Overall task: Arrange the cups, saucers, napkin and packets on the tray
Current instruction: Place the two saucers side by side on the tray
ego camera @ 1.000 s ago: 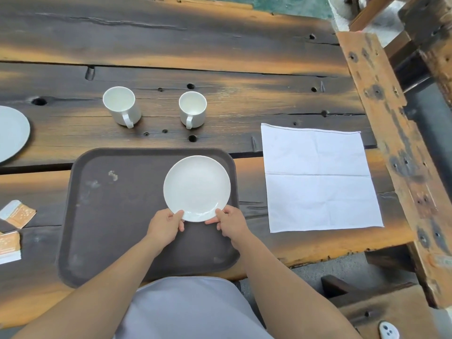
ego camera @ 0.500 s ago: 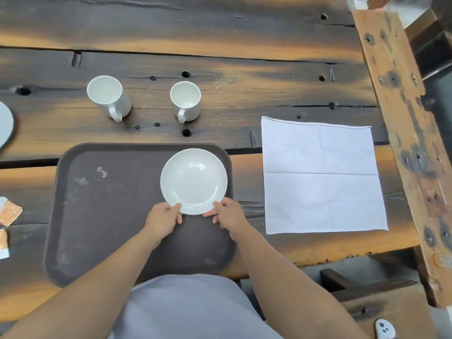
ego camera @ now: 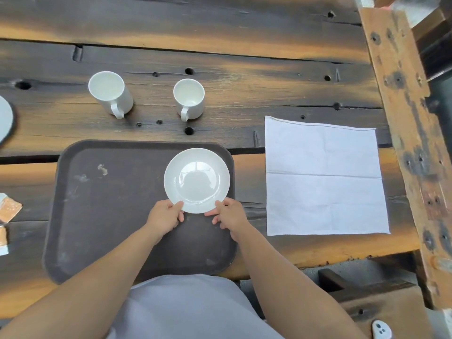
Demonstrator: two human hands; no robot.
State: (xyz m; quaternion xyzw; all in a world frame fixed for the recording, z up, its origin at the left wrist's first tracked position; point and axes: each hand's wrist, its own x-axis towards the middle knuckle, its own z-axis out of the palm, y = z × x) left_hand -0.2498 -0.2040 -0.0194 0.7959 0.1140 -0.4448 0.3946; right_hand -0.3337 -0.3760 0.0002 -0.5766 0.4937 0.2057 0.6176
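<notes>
Slightly, the saucer [ego camera: 197, 180] has gone toward the upper right corner of the tray [ego camera: 110, 204], near the middle of the frame. Now the left hand [ego camera: 164, 216] and the right hand [ego camera: 230, 215] each pinch its lower rim, thumb above, fingers curled beneath.

White saucer [ego camera: 197, 180], dark-brown tray [ego camera: 102, 216]

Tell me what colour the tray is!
The tray is dark brown with a few pale scuff marks, seen best in the head view.

second saucer [ego camera: 5, 121] cut off left, packets [ego camera: 7, 209] cropped
</notes>
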